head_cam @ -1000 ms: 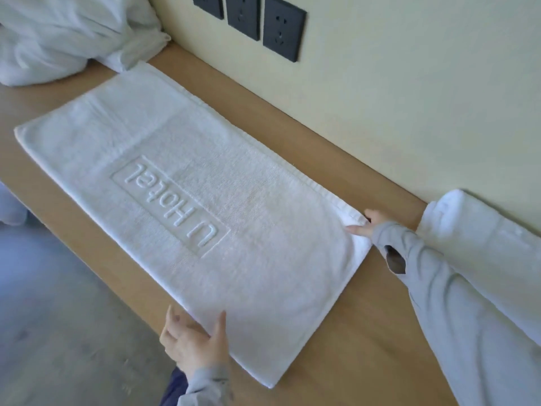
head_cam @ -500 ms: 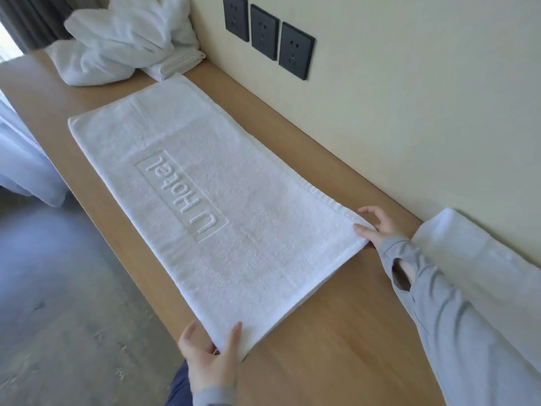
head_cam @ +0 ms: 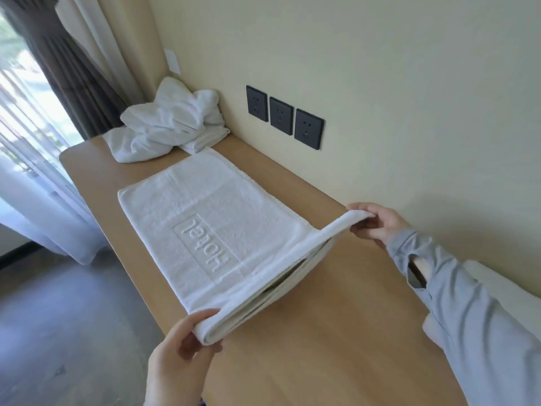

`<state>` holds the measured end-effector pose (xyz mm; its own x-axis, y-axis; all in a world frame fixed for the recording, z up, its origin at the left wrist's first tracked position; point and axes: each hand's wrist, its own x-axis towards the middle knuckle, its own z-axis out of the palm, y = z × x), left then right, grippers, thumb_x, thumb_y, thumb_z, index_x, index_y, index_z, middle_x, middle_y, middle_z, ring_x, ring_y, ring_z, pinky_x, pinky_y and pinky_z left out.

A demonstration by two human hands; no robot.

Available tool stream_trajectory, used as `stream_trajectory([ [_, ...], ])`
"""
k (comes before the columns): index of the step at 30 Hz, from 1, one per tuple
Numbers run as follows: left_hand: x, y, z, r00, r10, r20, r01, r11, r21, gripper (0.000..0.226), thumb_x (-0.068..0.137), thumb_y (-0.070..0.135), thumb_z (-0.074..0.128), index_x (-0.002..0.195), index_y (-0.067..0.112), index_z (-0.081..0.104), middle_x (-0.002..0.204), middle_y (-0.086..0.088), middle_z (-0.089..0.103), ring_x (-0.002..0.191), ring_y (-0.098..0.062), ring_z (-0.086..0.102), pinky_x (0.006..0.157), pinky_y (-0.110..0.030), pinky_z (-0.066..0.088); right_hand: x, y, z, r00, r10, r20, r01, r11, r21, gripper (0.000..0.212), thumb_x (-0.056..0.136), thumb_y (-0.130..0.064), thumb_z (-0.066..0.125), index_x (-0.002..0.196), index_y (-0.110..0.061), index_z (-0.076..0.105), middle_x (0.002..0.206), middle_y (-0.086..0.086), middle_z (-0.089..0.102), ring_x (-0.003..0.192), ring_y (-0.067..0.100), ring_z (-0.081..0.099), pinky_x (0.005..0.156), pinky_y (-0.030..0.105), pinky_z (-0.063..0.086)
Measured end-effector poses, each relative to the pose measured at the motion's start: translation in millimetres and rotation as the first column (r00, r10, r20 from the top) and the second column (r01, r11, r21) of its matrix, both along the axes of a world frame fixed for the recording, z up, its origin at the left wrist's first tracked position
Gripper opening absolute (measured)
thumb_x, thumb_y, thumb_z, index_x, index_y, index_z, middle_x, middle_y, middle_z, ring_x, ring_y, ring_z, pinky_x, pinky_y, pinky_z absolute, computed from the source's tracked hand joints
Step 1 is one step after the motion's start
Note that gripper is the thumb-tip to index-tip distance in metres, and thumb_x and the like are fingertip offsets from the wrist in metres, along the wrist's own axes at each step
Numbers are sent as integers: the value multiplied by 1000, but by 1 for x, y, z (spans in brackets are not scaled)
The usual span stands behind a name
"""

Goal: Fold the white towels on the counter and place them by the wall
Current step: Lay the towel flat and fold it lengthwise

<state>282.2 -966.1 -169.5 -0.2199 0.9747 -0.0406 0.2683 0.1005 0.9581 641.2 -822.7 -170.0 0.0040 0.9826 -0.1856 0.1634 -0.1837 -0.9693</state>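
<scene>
Left hand (head_cam: 175, 356) and right hand (head_cam: 377, 222) each pinch a near corner of the white embossed terry towel (head_cam: 210, 218), raised off the light wooden counter (head_cam: 336, 288) (far end flat); a crumpled white towel heap (head_cam: 167, 127) lies just beyond.

- Bright daylight comes from the window (head_cam: 14, 83) at far left, blown out to white.
- A soft shadow lies under the lifted towel (head_cam: 222, 230) edge on the counter (head_cam: 336, 332).
- Wide-angle distortion bends the wall (head_cam: 409, 83) lines; the near left hand (head_cam: 178, 361) looks slightly soft.
</scene>
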Motion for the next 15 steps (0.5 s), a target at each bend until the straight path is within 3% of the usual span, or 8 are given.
stream_trajectory([
  [2, -9, 20, 12, 995, 48, -92, -41, 996, 76, 38, 71, 1, 76, 64, 38, 69, 54, 7, 55, 44, -4, 44, 51, -7, 38, -13, 18, 12, 984, -56, 167, 44, 996, 76, 41, 78, 20, 57, 86, -19, 65, 89, 1, 62, 77, 9, 62, 65, 12, 52],
  [5, -30, 52, 27, 970, 47, -240, -2, 983, 183, 27, 71, 26, 68, 49, 38, 57, 58, 7, 35, 49, -5, 30, 48, -11, 25, -33, 47, 24, 940, -154, 304, 102, 979, 179, 20, 78, 10, 64, 81, -9, 67, 79, 3, 61, 59, 3, 55, 54, 13, 47],
  [7, -51, 77, 26, 974, 40, -222, 0, 984, 178, 34, 75, 17, 70, 46, 21, 53, 63, -3, 34, 52, -12, 31, 50, -12, 25, -48, 67, 30, 918, -177, 355, 93, 966, 241, 8, 78, 2, 70, 85, 0, 66, 76, 7, 60, 64, 11, 52, 61, 19, 43],
  [8, -64, 89, 25, 980, 30, -195, 2, 987, 159, 34, 76, 10, 70, 47, 13, 54, 68, -17, 39, 56, -18, 33, 52, -12, 27, -57, 78, 34, 908, -180, 380, 79, 961, 266, 9, 79, -1, 71, 85, 1, 65, 77, 10, 58, 69, 16, 49, 65, 24, 40],
  [10, -91, 116, 27, 989, -9, -147, 27, 992, 122, 25, 77, 4, 69, 53, 6, 62, 78, -27, 44, 66, -24, 41, 57, -9, 32, -81, 103, 42, 886, -215, 411, 85, 946, 312, 9, 80, -6, 70, 81, -2, 62, 83, 12, 52, 76, 19, 45, 68, 28, 34],
  [13, -132, 161, 33, 995, -97, -32, 100, 988, 115, 18, 73, 12, 66, 55, 14, 69, 83, -20, 47, 73, -14, 50, 63, -5, 33, -126, 148, 52, 879, -280, 387, 132, 921, 367, 8, 85, -10, 66, 87, -4, 62, 103, 4, 49, 99, 14, 46, 86, 27, 34],
  [15, -161, 195, 35, 990, -143, 17, 140, 984, 108, 19, 70, 15, 63, 51, 13, 67, 83, -12, 50, 71, 0, 51, 66, -3, 34, -159, 184, 57, 889, -271, 369, 123, 918, 376, 15, 87, -17, 65, 96, -5, 61, 99, 1, 53, 92, 8, 49, 84, 19, 37],
])
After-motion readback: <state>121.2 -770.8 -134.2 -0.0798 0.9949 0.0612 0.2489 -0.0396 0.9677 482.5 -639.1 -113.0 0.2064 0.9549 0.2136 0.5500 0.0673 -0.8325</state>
